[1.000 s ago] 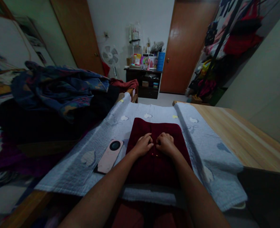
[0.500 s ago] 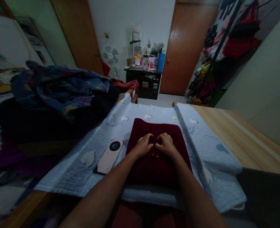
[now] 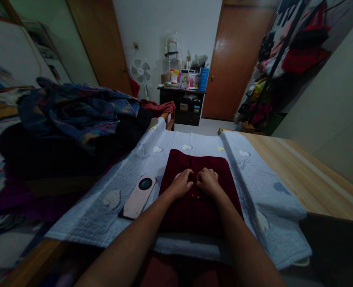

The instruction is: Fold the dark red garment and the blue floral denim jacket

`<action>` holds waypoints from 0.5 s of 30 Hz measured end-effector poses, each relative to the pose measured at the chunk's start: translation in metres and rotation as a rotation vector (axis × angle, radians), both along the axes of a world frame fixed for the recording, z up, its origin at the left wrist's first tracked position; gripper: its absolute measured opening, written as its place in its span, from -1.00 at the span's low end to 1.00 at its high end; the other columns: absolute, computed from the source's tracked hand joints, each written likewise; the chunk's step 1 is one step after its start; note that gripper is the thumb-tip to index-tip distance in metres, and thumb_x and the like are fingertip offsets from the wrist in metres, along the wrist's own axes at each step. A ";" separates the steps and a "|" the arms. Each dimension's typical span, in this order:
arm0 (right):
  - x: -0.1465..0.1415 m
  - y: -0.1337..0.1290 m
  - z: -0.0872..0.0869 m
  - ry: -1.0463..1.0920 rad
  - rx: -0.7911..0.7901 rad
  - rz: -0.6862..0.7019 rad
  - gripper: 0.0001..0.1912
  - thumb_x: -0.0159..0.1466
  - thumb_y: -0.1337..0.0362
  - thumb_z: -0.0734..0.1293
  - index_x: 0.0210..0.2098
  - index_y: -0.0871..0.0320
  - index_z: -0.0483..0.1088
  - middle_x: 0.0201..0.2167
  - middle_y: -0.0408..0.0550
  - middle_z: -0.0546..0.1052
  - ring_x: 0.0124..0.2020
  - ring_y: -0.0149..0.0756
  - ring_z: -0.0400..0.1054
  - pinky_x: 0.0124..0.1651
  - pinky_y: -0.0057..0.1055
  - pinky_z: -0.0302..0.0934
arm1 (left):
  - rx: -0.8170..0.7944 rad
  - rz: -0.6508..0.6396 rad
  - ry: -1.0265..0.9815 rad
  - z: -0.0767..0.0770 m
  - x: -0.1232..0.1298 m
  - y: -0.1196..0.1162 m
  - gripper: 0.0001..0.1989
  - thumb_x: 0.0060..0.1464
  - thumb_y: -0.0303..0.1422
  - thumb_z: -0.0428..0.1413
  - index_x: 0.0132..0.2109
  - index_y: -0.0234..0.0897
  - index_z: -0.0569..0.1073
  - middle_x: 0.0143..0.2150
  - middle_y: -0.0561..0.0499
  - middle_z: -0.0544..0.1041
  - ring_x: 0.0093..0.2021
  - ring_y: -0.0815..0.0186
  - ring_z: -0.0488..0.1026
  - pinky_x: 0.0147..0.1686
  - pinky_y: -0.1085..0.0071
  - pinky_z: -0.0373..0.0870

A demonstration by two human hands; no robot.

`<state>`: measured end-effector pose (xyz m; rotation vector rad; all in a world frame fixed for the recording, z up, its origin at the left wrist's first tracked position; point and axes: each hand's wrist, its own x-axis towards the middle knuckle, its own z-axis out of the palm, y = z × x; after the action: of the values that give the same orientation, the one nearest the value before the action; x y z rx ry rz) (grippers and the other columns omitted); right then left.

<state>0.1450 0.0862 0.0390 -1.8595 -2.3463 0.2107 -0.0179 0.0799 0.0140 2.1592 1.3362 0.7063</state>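
Observation:
A folded dark red cloth [image 3: 194,215] lies on a pale blue quilted cover [image 3: 170,141]. On its middle rest both my hands, a small gap between them. My left hand [image 3: 181,183] has its fingers curled, thumb pointing inward, touching the cloth. Opposite it, my right hand [image 3: 208,180] is bent with its fingertips down on the cloth. What either hand pinches, if anything, is too small to tell. Two tiny bright dots [image 3: 195,196], one reddish and one yellowish, show on the cloth just below the hands.
A pink phone [image 3: 138,197] lies left of the cloth on the cover. Farther left is a heap of dark clothes [image 3: 74,111]. A wooden board [image 3: 296,171] extends to the right. Beyond are a black cabinet [image 3: 179,117], a fan [image 3: 141,71] and a door [image 3: 233,59].
The fingers of my right hand have curled in slightly more. My left hand has hardly moved, and the whole view has shifted very slightly.

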 end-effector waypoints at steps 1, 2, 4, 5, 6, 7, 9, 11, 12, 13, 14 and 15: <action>-0.001 0.000 -0.001 -0.001 0.011 0.003 -0.88 0.20 0.29 0.30 -0.32 0.10 0.49 -0.17 0.02 0.44 -0.09 -0.12 0.22 -0.09 -0.24 0.00 | 0.001 0.000 0.002 0.000 0.000 0.000 -0.57 0.06 -0.50 0.05 0.11 -0.21 0.26 0.19 -0.13 0.37 0.25 0.18 0.25 0.27 0.16 0.14; -0.001 -0.001 -0.002 0.001 0.026 0.003 -0.88 0.20 0.30 0.30 -0.32 0.11 0.49 -0.17 0.02 0.44 -0.10 -0.13 0.22 -0.08 -0.24 0.00 | 0.003 0.001 0.004 0.000 0.000 0.001 -0.57 0.06 -0.50 0.05 0.10 -0.22 0.27 0.19 -0.12 0.37 0.25 0.18 0.26 0.27 0.16 0.14; -0.001 -0.001 -0.004 0.014 0.058 -0.003 -0.88 0.20 0.31 0.29 -0.33 0.12 0.49 -0.18 0.03 0.45 -0.10 -0.13 0.22 -0.08 -0.25 -0.01 | 0.004 0.005 0.007 -0.001 0.000 0.001 -0.58 0.06 -0.49 0.06 0.09 -0.21 0.28 0.18 -0.12 0.37 0.24 0.18 0.27 0.26 0.16 0.15; -0.001 -0.001 -0.005 0.025 0.069 -0.006 -0.87 0.21 0.31 0.28 -0.34 0.13 0.48 -0.18 0.03 0.45 -0.11 -0.14 0.22 -0.08 -0.25 -0.01 | 0.004 0.005 0.008 -0.001 0.000 0.002 -0.58 0.06 -0.49 0.06 0.09 -0.22 0.28 0.18 -0.12 0.37 0.24 0.18 0.27 0.26 0.16 0.16; 0.000 -0.001 -0.007 0.040 0.078 -0.010 -0.87 0.22 0.31 0.27 -0.34 0.13 0.48 -0.19 0.02 0.45 -0.11 -0.15 0.23 -0.08 -0.26 -0.01 | 0.006 0.006 0.008 -0.001 0.001 0.002 -0.58 0.06 -0.49 0.06 0.09 -0.22 0.28 0.18 -0.12 0.37 0.24 0.18 0.28 0.26 0.17 0.16; 0.001 -0.001 -0.008 0.059 0.086 -0.017 -0.87 0.22 0.31 0.27 -0.35 0.13 0.47 -0.20 0.02 0.45 -0.12 -0.15 0.23 -0.08 -0.26 0.00 | 0.008 0.006 0.006 -0.002 0.001 0.002 -0.58 0.06 -0.49 0.06 0.10 -0.23 0.28 0.18 -0.13 0.37 0.24 0.18 0.27 0.26 0.18 0.15; 0.004 -0.002 -0.010 0.105 0.098 -0.029 -0.89 0.21 0.31 0.29 -0.32 0.12 0.47 -0.20 0.00 0.45 -0.12 -0.17 0.24 -0.08 -0.29 0.00 | 0.008 0.006 -0.002 -0.003 0.001 0.002 -0.56 0.07 -0.49 0.06 0.12 -0.27 0.27 0.19 -0.16 0.37 0.24 0.17 0.27 0.27 0.18 0.14; 0.006 -0.002 -0.010 0.149 0.107 -0.036 -0.84 0.18 0.29 0.32 -0.23 0.12 0.47 -0.16 0.00 0.45 -0.11 -0.18 0.24 -0.06 -0.32 0.02 | 0.004 0.010 -0.010 -0.004 0.001 0.002 -0.56 0.08 -0.49 0.05 0.13 -0.29 0.26 0.19 -0.18 0.36 0.24 0.17 0.27 0.28 0.17 0.13; 0.007 -0.002 -0.010 0.162 0.103 -0.034 -0.80 0.17 0.28 0.34 -0.19 0.12 0.47 -0.13 0.00 0.44 -0.09 -0.18 0.24 -0.06 -0.32 0.03 | 0.004 0.012 -0.011 -0.005 0.001 0.002 -0.56 0.08 -0.49 0.05 0.13 -0.29 0.26 0.19 -0.18 0.36 0.24 0.17 0.27 0.28 0.17 0.13; 0.007 -0.002 -0.009 0.164 0.094 -0.029 -0.76 0.17 0.28 0.35 -0.15 0.11 0.47 -0.11 0.00 0.44 -0.08 -0.18 0.25 -0.06 -0.33 0.04 | 0.005 0.012 -0.009 -0.005 0.001 0.003 -0.56 0.08 -0.49 0.05 0.13 -0.27 0.26 0.18 -0.17 0.37 0.24 0.17 0.27 0.28 0.16 0.12; 0.007 -0.002 -0.007 0.154 0.082 -0.022 -0.74 0.17 0.28 0.35 -0.13 0.11 0.47 -0.10 0.00 0.44 -0.08 -0.18 0.25 -0.06 -0.33 0.05 | 0.009 0.010 -0.006 -0.006 0.001 0.003 -0.56 0.07 -0.49 0.05 0.13 -0.26 0.26 0.18 -0.16 0.37 0.24 0.18 0.27 0.28 0.16 0.13; 0.007 -0.002 -0.005 0.132 0.068 -0.013 -0.75 0.19 0.29 0.34 -0.13 0.10 0.48 -0.10 0.00 0.45 -0.08 -0.18 0.26 -0.06 -0.33 0.05 | 0.013 0.007 -0.002 -0.006 0.001 0.003 -0.55 0.07 -0.49 0.05 0.13 -0.24 0.26 0.18 -0.14 0.37 0.24 0.18 0.27 0.28 0.16 0.13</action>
<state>0.1520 0.0837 0.0339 -1.7727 -2.2254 0.2411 -0.0170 0.0828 0.0082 2.1648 1.3420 0.7214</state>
